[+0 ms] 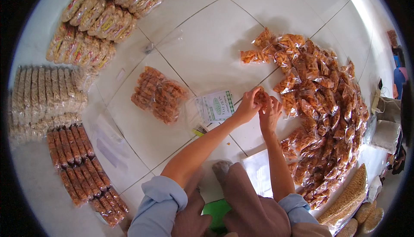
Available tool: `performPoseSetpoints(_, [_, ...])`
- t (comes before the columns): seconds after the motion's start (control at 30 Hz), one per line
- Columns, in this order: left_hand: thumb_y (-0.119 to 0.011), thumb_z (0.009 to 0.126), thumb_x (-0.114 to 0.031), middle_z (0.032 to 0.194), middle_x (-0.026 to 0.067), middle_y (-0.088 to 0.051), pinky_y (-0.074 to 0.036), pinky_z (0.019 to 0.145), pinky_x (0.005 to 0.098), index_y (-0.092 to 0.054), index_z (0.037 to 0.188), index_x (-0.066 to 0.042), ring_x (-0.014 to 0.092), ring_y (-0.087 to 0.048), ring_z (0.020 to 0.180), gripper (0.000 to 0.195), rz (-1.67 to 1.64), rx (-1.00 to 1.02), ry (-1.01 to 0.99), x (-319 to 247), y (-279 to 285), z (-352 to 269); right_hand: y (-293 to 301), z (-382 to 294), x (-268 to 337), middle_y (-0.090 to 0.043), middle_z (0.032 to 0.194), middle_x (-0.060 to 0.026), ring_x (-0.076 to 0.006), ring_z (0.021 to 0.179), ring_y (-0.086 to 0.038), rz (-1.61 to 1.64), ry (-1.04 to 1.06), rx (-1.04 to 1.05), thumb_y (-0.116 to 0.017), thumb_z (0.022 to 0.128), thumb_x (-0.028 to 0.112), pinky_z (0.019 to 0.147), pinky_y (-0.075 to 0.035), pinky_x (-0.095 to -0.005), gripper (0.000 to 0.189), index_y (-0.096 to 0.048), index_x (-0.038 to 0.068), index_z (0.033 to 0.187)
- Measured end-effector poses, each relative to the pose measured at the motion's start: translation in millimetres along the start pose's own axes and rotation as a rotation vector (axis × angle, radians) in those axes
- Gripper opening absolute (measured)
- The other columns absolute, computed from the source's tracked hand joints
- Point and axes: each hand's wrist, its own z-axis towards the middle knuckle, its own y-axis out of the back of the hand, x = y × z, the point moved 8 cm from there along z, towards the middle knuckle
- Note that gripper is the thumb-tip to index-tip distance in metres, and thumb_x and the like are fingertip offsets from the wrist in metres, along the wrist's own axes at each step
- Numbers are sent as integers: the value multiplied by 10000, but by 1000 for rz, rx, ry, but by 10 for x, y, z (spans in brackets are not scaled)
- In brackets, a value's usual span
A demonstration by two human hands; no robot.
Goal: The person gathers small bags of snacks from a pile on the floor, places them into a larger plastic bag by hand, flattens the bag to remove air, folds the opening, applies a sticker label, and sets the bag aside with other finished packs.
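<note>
My left hand (248, 107) and my right hand (270, 114) meet over the floor. Between them they grip a small clear packet of orange-brown chips (260, 98), its lower part hidden by fingers. Just left of my left hand lies a stack of printed paper labels (215, 106) with green edging and writing. Beyond the labels sits a large clear bag (159, 95) filled with similar packets in rows. Close by my right hand, a wide heap of small chip packets (318, 107) curves along the right side.
Bags of pale snacks (100, 20) and wrapped whitish rolls (45, 90) are stacked at left, above reddish-brown sticks in packs (77, 162). Flat plastic bags (108, 143) lie on the tiled floor (200, 36). A yellow-ended cutter (199, 131) rests beside the labels. Large grain-like sacks (346, 198) stand lower right.
</note>
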Motion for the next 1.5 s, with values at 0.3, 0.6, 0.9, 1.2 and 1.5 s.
performPoseSetpoints(0.3, [-580, 880, -208, 1012, 59, -571, -518, 671, 259, -411, 1057, -92, 131, -594, 865, 271, -735, -141, 316, 110, 382, 32, 168, 10, 505, -477, 1131, -81, -291, 1103, -411, 232, 156, 37, -730, 647, 99, 945, -323, -436, 684, -462, 159, 1273])
performPoseSetpoints(0.6, [-594, 859, -319, 822, 62, -591, -505, 555, 233, -467, 980, -82, 111, -596, 672, 294, -385, -94, 593, -207, 1168, -190, 394, 126, 1106, -540, 1205, -104, -285, 1050, -555, 619, 243, 160, -648, 689, -78, 883, -484, -365, 548, -521, 65, 1203])
performPoseSetpoints(0.9, [-510, 922, -296, 859, 54, -604, -477, 644, 244, -522, 1122, -68, 89, -559, 754, 304, -139, -583, 265, -236, 2778, -1395, 59, -209, 1024, -656, 930, -127, -168, 883, -623, 822, -202, 306, -688, 788, 143, 770, -480, -300, 322, -575, 5, 1056])
performPoseSetpoints(1.2, [-434, 939, -299, 1361, 116, -358, -203, 1044, 454, -497, 1253, -157, 310, -239, 1282, 350, 507, -827, 215, 326, 2937, -2117, -359, -1224, 811, -609, 1046, -167, -219, 873, -625, 1390, -672, 842, -527, 883, 113, 869, -469, -308, 345, -472, -100, 1148])
performPoseSetpoints(1.5, [-414, 946, -290, 1466, 173, -139, -142, 1069, 510, -421, 1332, -201, 385, -62, 1346, 396, 607, -734, 90, 522, 2978, -1818, -1087, -1040, 1450, -556, 1104, -79, -162, 957, -564, 1389, -586, 757, -533, 878, 77, 818, -475, -286, 329, -465, -65, 1167])
